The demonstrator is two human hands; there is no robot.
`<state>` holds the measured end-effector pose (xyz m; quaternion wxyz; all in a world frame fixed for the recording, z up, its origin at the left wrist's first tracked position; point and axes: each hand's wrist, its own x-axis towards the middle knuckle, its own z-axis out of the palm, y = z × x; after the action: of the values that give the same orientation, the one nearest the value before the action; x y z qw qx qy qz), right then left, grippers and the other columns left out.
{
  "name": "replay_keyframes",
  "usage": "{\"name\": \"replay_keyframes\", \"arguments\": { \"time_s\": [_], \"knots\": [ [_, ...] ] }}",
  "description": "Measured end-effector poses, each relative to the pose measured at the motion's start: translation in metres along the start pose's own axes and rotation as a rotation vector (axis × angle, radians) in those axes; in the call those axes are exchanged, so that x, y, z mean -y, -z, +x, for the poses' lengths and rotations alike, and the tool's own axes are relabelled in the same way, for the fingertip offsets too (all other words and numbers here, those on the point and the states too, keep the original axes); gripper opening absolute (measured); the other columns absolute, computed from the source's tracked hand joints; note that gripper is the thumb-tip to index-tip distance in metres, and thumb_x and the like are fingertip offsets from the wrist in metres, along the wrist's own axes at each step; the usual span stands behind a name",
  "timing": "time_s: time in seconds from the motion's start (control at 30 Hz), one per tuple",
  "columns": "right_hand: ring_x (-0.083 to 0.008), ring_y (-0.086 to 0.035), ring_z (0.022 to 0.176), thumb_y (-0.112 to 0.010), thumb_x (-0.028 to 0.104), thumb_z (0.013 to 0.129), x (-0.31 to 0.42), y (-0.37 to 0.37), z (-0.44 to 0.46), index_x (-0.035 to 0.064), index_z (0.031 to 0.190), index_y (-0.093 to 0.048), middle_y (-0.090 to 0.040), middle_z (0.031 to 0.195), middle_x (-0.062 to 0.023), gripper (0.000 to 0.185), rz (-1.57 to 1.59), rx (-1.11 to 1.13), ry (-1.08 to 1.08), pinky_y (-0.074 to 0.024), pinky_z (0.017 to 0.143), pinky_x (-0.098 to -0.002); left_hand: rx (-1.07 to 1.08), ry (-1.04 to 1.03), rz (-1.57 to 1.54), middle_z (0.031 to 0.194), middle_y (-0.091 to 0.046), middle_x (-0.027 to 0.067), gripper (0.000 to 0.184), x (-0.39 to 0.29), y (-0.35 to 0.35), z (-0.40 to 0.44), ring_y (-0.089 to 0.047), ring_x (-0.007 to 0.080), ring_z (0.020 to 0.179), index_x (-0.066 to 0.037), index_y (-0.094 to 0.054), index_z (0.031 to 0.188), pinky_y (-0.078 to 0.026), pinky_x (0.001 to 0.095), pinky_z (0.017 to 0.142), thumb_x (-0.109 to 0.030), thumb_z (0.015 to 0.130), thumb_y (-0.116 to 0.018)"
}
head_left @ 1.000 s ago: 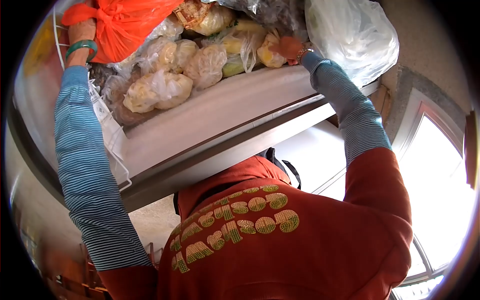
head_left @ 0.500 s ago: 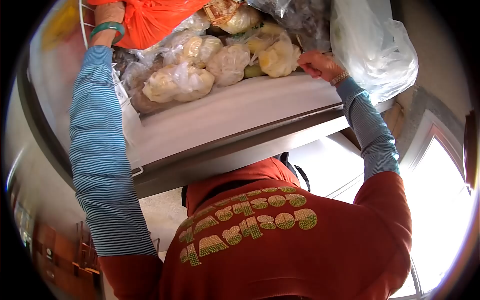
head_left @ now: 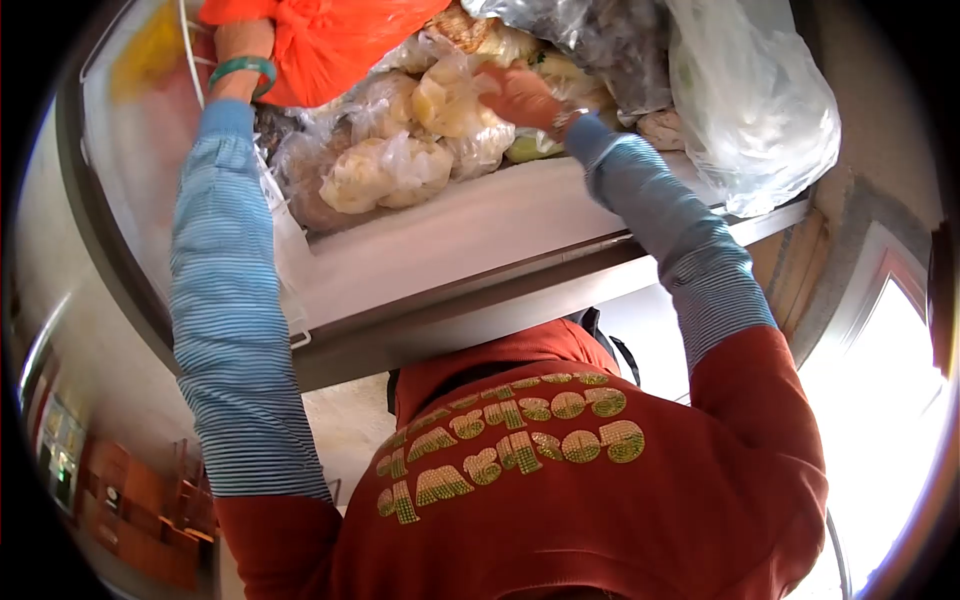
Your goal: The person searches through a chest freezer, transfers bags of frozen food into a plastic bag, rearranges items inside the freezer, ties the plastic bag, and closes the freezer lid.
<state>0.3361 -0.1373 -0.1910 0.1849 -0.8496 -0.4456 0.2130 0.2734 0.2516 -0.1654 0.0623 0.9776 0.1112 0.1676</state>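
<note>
Touching a clear bag of yellowish food point(head_left: 447, 98), the blurred right hand point(head_left: 520, 97) is right of the left hand point(head_left: 244, 40), against a red bag point(head_left: 335, 50); I cannot tell either's finger closure.

my left arm point(head_left: 235, 300) reaches out ahead of me, nearly straight, and ends at my left hand point(head_left: 245, 42), whose back shows near my wrist while its fingertips are hidden. my right arm point(head_left: 680, 250) reaches out too but slants inward, the forearm crossing toward the middle, with my right hand point(head_left: 518, 96) turned to point leftward, its fingers too blurred for me to tell how tightly they're closed.
</note>
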Motion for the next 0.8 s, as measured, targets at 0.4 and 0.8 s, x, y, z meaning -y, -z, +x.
{"name": "replay_keyframes", "arguments": {
  "time_s": [0.4, 0.8],
  "knots": [
    [-0.0302, -0.05, 0.1, -0.079, 0.02, 0.06, 0.037, 0.235, -0.107, 0.0055, 0.118, -0.05, -0.053, 0.111, -0.0138, 0.067, -0.495, -1.042, -0.341, -0.0397, 0.087, -0.0396, 0.091, -0.011, 0.029, 0.1, -0.059, 0.0197, 0.034, -0.003, -0.005, -0.001, -0.053, 0.0371, 0.093, -0.006, -0.053, 0.113, -0.041, 0.0425, 0.082, -0.018, 0.082, -0.049],
    [-0.0406, -0.06, 0.083, -0.062, 0.023, 0.069, -0.123, 0.175, -0.146, 0.0038, 0.097, -0.059, -0.062, 0.09, -0.0235, 0.034, -0.191, -0.406, -0.773, -0.0475, 0.073, -0.0436, 0.088, 0.083, -0.288, 0.105, -0.059, 0.0202, 0.037, -0.049, 0.017, 0.007, -0.053, 0.0363, 0.1, 0.003, -0.059, 0.097, -0.04, 0.0398, 0.087, -0.026, 0.093, -0.036]
  ]
}}
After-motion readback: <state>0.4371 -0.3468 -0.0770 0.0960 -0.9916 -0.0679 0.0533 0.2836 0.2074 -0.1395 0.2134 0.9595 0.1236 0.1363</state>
